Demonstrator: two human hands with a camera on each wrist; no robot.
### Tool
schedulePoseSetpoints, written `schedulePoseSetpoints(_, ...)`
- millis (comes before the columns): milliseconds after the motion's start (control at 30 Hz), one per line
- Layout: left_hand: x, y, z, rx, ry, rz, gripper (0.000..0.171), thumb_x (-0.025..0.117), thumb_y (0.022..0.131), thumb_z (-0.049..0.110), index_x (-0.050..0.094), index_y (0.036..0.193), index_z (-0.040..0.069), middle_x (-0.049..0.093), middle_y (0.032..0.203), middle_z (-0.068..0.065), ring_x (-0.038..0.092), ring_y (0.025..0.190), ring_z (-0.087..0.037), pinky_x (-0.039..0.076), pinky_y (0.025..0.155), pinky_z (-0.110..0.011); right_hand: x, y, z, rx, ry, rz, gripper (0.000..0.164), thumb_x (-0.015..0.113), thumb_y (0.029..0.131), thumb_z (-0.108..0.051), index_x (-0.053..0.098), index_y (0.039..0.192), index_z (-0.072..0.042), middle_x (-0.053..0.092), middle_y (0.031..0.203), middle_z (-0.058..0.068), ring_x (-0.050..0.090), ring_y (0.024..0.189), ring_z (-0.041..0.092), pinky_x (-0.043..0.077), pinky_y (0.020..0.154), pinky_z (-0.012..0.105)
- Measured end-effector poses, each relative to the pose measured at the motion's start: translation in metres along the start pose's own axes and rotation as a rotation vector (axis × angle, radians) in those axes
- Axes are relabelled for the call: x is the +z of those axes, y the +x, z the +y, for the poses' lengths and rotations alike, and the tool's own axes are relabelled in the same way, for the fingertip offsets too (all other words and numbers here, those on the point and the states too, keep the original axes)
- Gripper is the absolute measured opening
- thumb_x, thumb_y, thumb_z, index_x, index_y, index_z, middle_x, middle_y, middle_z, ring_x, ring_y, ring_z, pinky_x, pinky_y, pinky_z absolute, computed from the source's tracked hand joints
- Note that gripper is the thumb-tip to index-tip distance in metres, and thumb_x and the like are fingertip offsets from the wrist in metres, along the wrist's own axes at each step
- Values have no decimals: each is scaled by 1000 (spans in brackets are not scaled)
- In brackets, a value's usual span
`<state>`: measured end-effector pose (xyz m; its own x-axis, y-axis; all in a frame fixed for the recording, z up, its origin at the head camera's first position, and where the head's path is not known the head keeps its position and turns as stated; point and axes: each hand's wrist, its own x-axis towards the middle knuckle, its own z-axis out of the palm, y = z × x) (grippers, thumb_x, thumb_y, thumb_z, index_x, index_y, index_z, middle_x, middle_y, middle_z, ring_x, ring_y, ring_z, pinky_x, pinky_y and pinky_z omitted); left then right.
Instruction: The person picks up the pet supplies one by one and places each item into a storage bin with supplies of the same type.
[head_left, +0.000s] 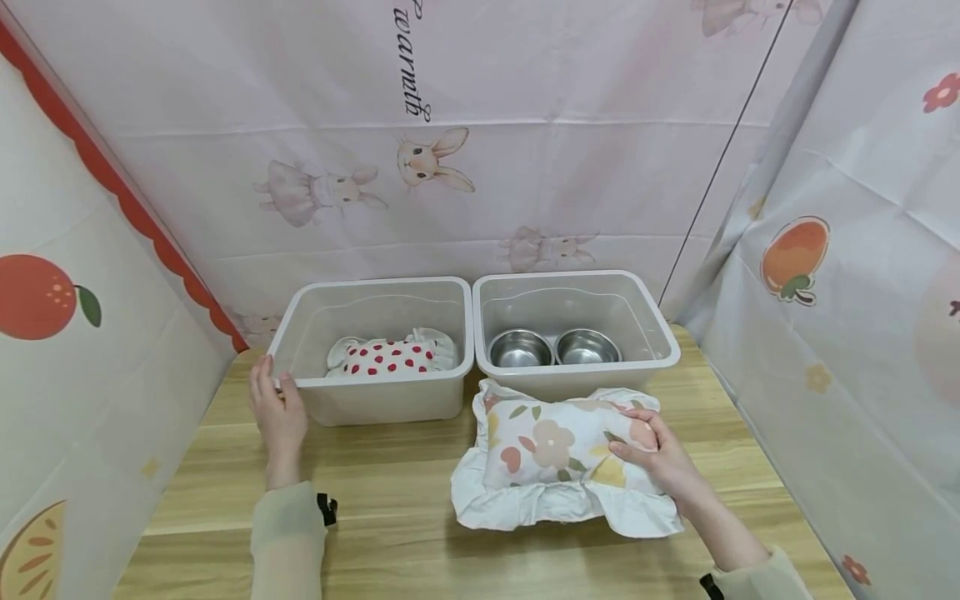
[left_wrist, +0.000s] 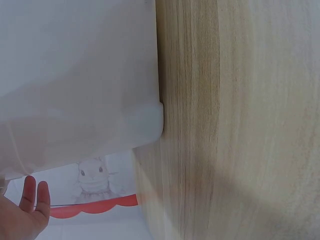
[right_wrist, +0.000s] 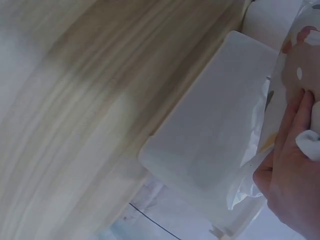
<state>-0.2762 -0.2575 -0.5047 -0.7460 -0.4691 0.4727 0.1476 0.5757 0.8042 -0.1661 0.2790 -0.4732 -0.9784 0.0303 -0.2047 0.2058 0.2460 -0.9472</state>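
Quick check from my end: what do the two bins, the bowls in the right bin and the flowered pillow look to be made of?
Left bin and right bin: translucent, matte plastic, likely; contents show faintly through the walls. Bowls: polished metal, probably stainless steel, with mirror-like reflections. Flowered pillow: soft printed fabric with a ruffled edge; it wrinkles under the right hand. Its filling cannot be seen.

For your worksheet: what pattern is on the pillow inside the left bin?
Red dots on white, clearest in the head view.
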Motion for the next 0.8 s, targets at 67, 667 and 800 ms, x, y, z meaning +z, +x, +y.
schedulePoseSetpoints(67,0,0,0,-2,0,2,47,40,103,18,38,146,-1,32,152,-19,27,139,-39,23,111,-59,1,-2,-4,4,16,1,58,74,87,-15,41,134,-6,35,144,15,47,109,18,46,83,21)
schedulePoseSetpoints(667,1,0,-2,6,0,19,46,41,102,17,40,144,-1,34,152,-18,30,136,-38,31,105,-60,-2,-13,-30,20,0,-12,60,74,87,-16,40,136,-9,31,149,15,49,108,19,47,82,22)
schedulePoseSetpoints(800,1,0,-1,1,4,13,46,40,103,18,40,145,-1,34,152,-18,30,136,-39,32,104,-61,-2,-14,-35,17,-25,-12,62,74,88,-18,40,139,-11,25,155,13,40,120,25,39,90,24)
